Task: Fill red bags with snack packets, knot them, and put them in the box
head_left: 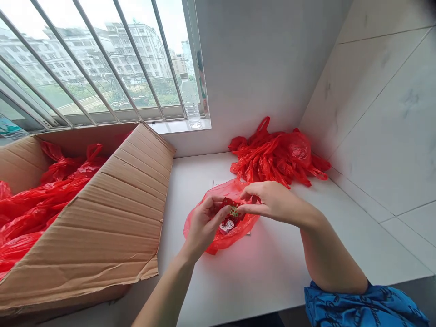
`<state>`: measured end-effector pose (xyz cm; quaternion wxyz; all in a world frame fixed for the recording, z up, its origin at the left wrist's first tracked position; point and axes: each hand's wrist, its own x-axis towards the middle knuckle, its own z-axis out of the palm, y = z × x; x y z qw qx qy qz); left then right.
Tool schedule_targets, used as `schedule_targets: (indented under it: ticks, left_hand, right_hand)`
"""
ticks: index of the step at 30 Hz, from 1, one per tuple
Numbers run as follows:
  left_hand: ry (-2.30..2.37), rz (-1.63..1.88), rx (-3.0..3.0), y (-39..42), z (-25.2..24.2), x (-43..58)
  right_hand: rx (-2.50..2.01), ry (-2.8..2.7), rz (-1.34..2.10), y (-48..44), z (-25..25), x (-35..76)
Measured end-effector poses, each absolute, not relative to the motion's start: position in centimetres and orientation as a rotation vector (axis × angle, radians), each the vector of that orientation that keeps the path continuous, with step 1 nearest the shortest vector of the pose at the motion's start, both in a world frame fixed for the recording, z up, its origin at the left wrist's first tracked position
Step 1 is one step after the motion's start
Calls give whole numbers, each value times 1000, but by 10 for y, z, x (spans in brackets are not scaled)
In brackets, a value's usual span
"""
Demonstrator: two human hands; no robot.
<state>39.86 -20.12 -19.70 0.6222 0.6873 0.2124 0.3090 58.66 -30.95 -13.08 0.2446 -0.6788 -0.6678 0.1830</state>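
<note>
Both my hands hold a small red packet (233, 210) with gold-green markings over an opened red plastic bag (218, 245). My left hand (206, 222) pinches the packet's left side between thumb and fingers. On its right side, the thumb and fingers of my right hand (267, 203) close on it. Just below the packet, a white-and-red patterned item (226, 226) shows inside the bag. The bag lies spread on the white tabletop (272, 263). My fingers hide part of the packet, and its exact kind is unclear.
A pile of red plastic bags (275, 152) lies at the back right against the wall. On the left stands an open cardboard box (112, 213) holding several red bags (64, 181). A clear plastic bottle (190, 102) stands on the windowsill beside the barred window.
</note>
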Motion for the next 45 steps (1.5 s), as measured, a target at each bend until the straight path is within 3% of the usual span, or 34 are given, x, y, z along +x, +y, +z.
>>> schedule_targets:
  ticks: [5, 12, 45]
  left_hand:
    - [564, 752, 1472, -207, -201, 396]
    - [487, 523, 1402, -219, -201, 396]
    - [473, 496, 1430, -218, -200, 389]
  right_hand:
    - [-1738, -1938, 572, -303, -135, 584]
    - [-1751, -1901, 492, -303, -135, 585]
    - [-1682, -2081, 664, -305, -135, 592]
